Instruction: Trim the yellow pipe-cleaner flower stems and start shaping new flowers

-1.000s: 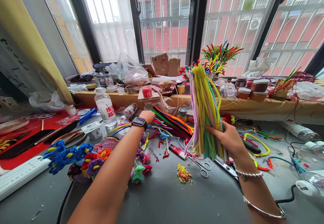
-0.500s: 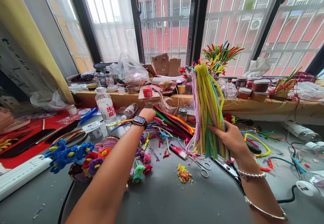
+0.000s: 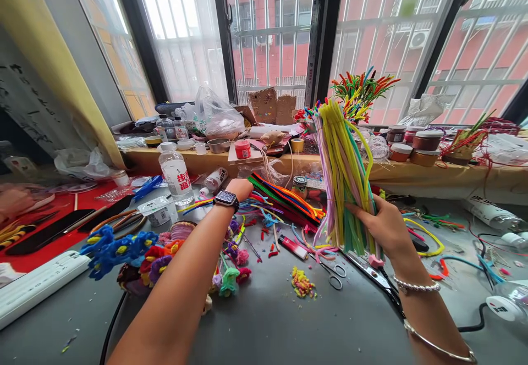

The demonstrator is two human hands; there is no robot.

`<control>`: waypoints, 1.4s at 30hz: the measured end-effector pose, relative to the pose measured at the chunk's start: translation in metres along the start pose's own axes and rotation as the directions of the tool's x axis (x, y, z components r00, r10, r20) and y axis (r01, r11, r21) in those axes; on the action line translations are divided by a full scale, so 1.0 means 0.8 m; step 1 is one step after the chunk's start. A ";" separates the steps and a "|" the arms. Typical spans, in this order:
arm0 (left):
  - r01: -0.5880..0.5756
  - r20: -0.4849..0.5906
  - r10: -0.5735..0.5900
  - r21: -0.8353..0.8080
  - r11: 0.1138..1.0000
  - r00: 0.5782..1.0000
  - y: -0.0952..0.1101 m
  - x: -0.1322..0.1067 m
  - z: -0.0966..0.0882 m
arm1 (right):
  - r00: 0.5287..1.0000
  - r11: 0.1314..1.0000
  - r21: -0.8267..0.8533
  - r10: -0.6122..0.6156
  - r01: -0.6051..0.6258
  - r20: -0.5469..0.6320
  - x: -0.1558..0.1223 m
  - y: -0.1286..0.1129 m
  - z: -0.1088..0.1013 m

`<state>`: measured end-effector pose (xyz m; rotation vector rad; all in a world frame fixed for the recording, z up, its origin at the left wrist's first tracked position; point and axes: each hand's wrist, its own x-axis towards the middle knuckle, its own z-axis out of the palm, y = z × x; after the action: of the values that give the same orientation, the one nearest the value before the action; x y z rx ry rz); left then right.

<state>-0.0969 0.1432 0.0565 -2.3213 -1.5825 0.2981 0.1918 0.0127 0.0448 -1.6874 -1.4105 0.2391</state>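
My right hand (image 3: pixel 383 225) grips a tall, upright bundle of pipe cleaners (image 3: pixel 336 172), mostly yellow with lilac, pink and teal ones; its lower ends hang just above the table. My left hand (image 3: pixel 241 189), with a black watch on the wrist, reaches to the near end of a dark, red and orange bundle of pipe cleaners (image 3: pixel 284 200) lying aslant. Its fingers are hidden behind the back of the hand, so I cannot see whether it holds any. Loose blue, yellow and purple pipe cleaners lie around my left wrist.
Scissors (image 3: pixel 334 274), a red-and-white box (image 3: pixel 292 247) and yellow-pink clippings (image 3: pixel 302 282) lie in front. Fuzzy flowers (image 3: pixel 119 249) and a power strip (image 3: pixel 41 288) are at left, near a water bottle (image 3: pixel 175 175). Jars (image 3: pixel 427 140) line the sill. Another person's hand (image 3: pixel 14 203) is at far left.
The camera view has shifted slightly, moving everything a little within the picture. Both hands keep nearly the same places, and the yellow bundle stays upright in my right hand.
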 end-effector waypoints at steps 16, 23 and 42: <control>-0.031 0.007 0.032 -0.047 0.998 0.999 0.006 0.004 0.004 | 0.999 0.997 -0.069 -0.044 0.044 0.002 -0.001 -0.005 0.002; -0.049 0.017 0.050 -0.065 0.997 0.999 0.020 0.004 0.011 | 0.998 0.995 -0.083 -0.059 0.059 0.006 -0.001 -0.005 0.005; -0.089 -0.122 0.079 -0.081 0.993 0.989 0.030 0.008 0.008 | 0.997 0.998 -0.030 -0.061 0.063 0.044 -0.005 -0.009 0.007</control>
<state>-0.0756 0.1420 0.0417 -2.4263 -1.4713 0.1104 0.1822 0.0118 0.0456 -1.6700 -1.5032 0.2206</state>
